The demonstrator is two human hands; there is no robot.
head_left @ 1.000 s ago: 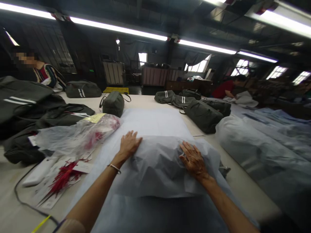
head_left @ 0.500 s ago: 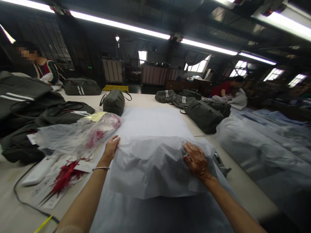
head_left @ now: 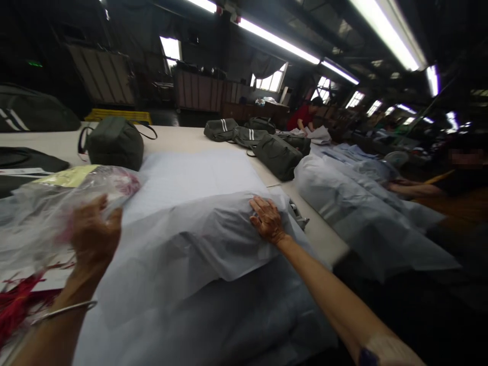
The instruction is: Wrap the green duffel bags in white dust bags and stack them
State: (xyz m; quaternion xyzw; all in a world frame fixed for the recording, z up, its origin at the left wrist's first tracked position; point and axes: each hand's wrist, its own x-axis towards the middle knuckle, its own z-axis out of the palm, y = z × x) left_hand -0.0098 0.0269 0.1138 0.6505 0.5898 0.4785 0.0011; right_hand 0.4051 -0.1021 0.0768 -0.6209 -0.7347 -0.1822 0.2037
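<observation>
A pale grey sheet of tissue paper (head_left: 190,239) lies draped over a bulky dark thing on the table. My right hand (head_left: 268,220) rests flat on its right side, fingers stretched out. My left hand (head_left: 93,235) is raised at the sheet's left edge, blurred, next to a clear plastic bag (head_left: 49,208) with red and white contents. Its fingers look curled, and I cannot make out whether they hold the sheet. A further flat sheet (head_left: 198,175) lies beyond on the table.
A small dark green bag (head_left: 112,142) stands behind the sheets, more green striped bags (head_left: 247,137) lie further back. Red tags (head_left: 15,310) lie at the left. Long plastic-wrapped bundles (head_left: 354,203) fill the right. A person in red (head_left: 303,116) works at the far end; another person's arm (head_left: 412,189) is at the right.
My view has swung to the right. My left hand has slid left off the top of the paper to its left edge by the plastic bag. My right hand has stayed on the sheet.
</observation>
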